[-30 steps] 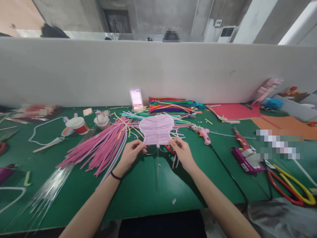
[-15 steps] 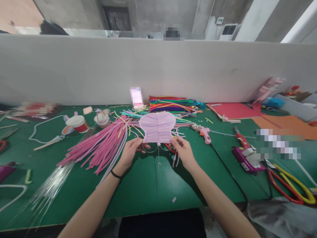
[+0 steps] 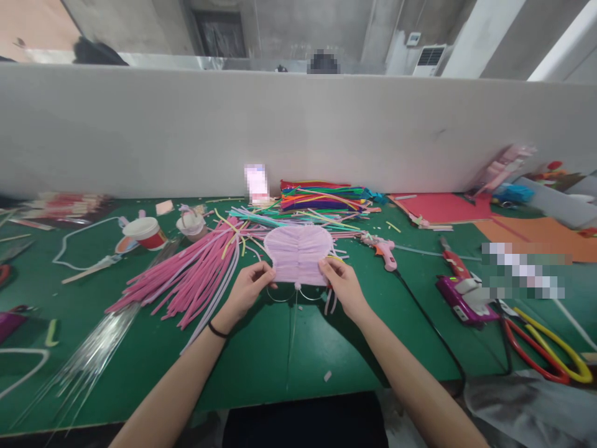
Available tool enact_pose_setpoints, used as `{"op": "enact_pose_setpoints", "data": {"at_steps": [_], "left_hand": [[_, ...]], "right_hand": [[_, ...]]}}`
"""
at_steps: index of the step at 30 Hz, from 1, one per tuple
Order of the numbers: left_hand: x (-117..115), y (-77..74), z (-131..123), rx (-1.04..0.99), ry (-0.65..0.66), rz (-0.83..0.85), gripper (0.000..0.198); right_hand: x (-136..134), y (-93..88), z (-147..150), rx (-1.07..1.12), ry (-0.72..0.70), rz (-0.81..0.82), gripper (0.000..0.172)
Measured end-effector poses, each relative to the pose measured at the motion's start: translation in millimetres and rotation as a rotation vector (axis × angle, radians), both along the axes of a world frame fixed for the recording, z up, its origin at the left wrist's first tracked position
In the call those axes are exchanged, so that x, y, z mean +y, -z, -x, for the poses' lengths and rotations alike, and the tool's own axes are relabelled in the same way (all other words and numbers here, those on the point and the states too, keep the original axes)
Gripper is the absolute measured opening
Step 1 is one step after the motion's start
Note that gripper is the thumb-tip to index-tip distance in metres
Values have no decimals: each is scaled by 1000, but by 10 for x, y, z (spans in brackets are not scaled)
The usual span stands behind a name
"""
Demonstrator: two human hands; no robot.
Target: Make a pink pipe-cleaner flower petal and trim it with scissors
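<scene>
Between my two hands is a lilac pipe-cleaner panel, rounded at its top corners and narrower below, with a ridge down its middle. My left hand pinches its lower left edge between thumb and fingers. At the lower right edge, my right hand grips it the same way. Thin wire loops curve below the bottom edge, and a long thin wire hangs from a small lilac knob at the centre. Behind my right fingers, part of something red is mostly hidden.
Pink pipe cleaners fan out on the green table, with multicoloured bundles behind. To the right are a pink glue gun with a black cord, purple-handled tool and scissors. A paper cup stands left.
The lilac panel has come down slightly and tilted back, so it looks flatter. My fingers have shifted a little further onto its lower corners, still holding it.
</scene>
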State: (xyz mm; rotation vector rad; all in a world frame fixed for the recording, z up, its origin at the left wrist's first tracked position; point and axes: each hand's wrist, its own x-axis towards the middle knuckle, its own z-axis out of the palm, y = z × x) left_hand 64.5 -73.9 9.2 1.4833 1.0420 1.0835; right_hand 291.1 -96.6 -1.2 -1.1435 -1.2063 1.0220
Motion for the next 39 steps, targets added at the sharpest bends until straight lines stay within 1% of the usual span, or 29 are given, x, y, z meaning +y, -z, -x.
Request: {"op": "enact_pose_setpoints", "data": {"at_steps": [5,6,8,10,11,15,19,22,26,30,33,36,39], "left_hand": [[13,65,8,-30,90,76,30],[20,81,2,-48,74,93,28],[36,109,-17,-96,-2,108,29],[51,126,-34,-145,-65,113,37],[56,131,-39,-166,-67,122,39],[49,118,-31,-209,-9,178,34],[8,86,-35,-170,35,206,32],[-28,63,-62,-149,91,284,39],[-58,32,-107,-203,180,360,54],[-55,11,-130,-267,204,385,64],[-47,10,-131,-291,215,397,68],[-47,23,-129,-311,227,401,66],[-50,42,-124,-317,225,420,56]], "right_hand": [[-12,36,5,-24,-24,28,38],[-15,39,15,-22,-32,32,39],[-18,46,38,-24,-55,45,39],[-17,57,59,-21,-78,55,39],[-17,63,68,-11,-83,60,39],[-13,81,85,94,-88,85,36],[-17,74,93,199,-89,127,35],[-25,74,107,213,-107,169,35],[-32,97,140,242,-137,237,36],[-30,108,170,311,-164,304,41],[-34,85,185,426,-222,331,38],[-40,56,195,514,-294,337,37],[-36,52,196,532,-287,331,36]]}}
